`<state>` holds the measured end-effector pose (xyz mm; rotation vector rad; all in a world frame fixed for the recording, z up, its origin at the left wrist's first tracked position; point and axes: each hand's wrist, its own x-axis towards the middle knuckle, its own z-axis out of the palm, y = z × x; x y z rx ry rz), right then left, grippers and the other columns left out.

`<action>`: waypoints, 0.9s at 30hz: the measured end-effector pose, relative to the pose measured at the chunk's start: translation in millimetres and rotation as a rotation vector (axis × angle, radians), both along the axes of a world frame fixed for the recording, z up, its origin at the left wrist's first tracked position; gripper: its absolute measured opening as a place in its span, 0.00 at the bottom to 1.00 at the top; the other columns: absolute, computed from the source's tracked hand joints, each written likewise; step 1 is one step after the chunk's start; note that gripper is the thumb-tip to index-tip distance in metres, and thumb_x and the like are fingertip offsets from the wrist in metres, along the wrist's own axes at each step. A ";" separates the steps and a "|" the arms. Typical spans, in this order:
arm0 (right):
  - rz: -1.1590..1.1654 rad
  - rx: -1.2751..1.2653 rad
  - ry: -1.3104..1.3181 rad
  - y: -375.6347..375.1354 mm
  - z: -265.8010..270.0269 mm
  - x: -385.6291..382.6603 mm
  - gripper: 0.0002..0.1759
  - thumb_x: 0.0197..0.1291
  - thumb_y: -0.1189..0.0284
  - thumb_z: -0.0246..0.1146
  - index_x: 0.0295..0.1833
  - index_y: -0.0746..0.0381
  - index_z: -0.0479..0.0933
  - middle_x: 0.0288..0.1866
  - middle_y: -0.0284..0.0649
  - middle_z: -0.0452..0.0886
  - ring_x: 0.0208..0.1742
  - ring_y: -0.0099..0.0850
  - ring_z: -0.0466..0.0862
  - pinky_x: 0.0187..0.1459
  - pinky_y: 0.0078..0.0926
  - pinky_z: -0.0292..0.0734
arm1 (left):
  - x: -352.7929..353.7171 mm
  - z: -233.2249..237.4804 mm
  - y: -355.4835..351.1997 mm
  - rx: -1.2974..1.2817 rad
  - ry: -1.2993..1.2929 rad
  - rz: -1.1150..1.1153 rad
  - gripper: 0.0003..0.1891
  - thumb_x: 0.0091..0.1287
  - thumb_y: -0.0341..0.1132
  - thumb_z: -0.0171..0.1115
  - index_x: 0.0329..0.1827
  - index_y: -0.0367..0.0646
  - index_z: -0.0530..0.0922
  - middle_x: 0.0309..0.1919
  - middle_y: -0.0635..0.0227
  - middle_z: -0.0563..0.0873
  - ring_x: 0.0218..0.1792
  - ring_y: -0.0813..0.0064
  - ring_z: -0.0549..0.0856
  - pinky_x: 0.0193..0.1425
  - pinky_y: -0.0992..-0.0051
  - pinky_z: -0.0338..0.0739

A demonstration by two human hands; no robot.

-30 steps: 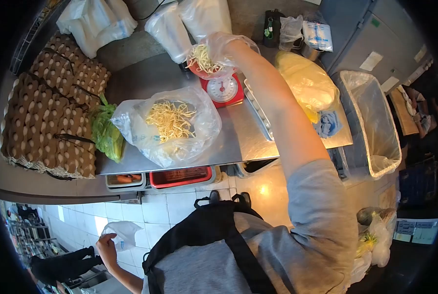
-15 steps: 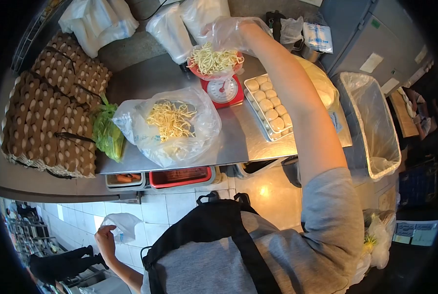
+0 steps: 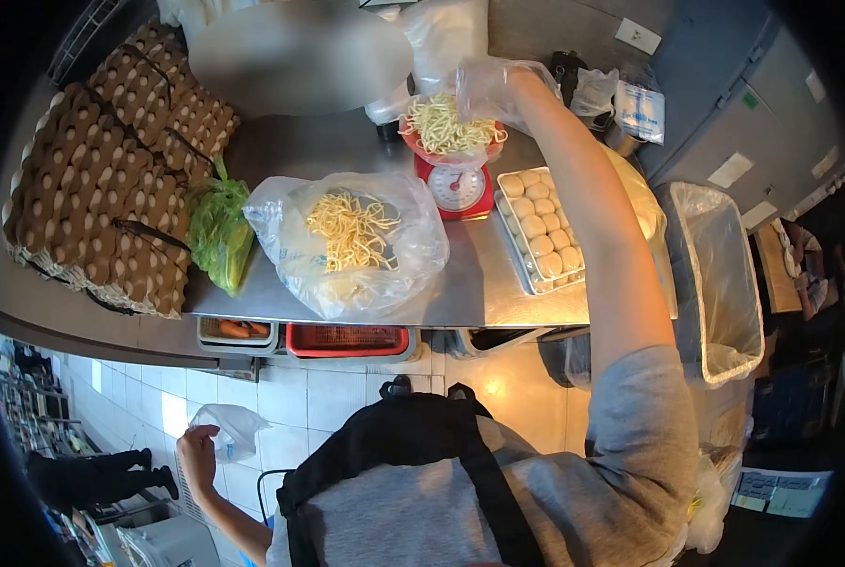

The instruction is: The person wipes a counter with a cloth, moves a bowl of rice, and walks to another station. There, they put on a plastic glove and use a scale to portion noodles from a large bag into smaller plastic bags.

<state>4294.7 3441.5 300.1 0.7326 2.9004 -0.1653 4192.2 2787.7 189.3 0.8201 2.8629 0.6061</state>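
My right hand [image 3: 498,90], covered by a clear plastic bag, reaches to the right edge of a heap of pale noodles [image 3: 452,125]. These noodles lie in the red pan of a red dial scale [image 3: 458,189], with clear plastic under them. The film and the angle hide its fingers, so I cannot tell whether it grips any noodles. Low on the left, my left hand [image 3: 198,454] has its fingers closed on a clear plastic bag [image 3: 238,433], which hangs out over the floor. Yellower noodles [image 3: 351,231] lie on a spread, open plastic bag [image 3: 408,269] left of the scale.
A tray of round pale balls [image 3: 542,231] sits right of the scale. Leafy greens [image 3: 219,231] and stacked egg trays [image 3: 110,180] stand left. A lined bin [image 3: 725,283] is at the right; a red basket [image 3: 347,340] sits below the table edge.
My right hand has come down closer to the noodles on the scale. My left hand still holds its plastic bag. The view has shifted, and a blurred patch now covers part of the table's far side.
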 end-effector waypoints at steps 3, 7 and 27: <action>0.034 -0.013 -0.056 -16.3 -3.8 6.4 0.28 0.40 0.74 0.63 0.53 0.56 0.75 0.44 0.47 0.80 0.44 0.37 0.80 0.47 0.29 0.74 | 3.6 1.2 1.5 -0.014 -0.030 0.022 0.12 0.48 0.18 0.49 0.29 0.35 0.82 0.28 0.57 0.84 0.32 0.63 0.83 0.40 0.70 0.75; -0.036 -0.039 0.032 -35.8 -15.3 5.9 0.26 0.40 0.75 0.62 0.52 0.55 0.75 0.43 0.47 0.80 0.44 0.38 0.80 0.46 0.29 0.74 | 2.5 -6.9 -4.0 -0.019 0.013 0.042 0.12 0.48 0.19 0.49 0.29 0.35 0.82 0.28 0.57 0.84 0.32 0.62 0.83 0.40 0.70 0.75; -0.510 -0.988 0.905 35.4 -51.7 -0.8 0.19 0.42 0.75 0.63 0.45 0.66 0.75 0.34 0.40 0.80 0.29 0.32 0.80 0.31 0.27 0.76 | -19.0 -16.5 -27.0 0.080 0.318 0.145 0.18 0.50 0.15 0.46 0.42 0.36 0.78 0.42 0.54 0.81 0.47 0.57 0.79 0.53 0.66 0.72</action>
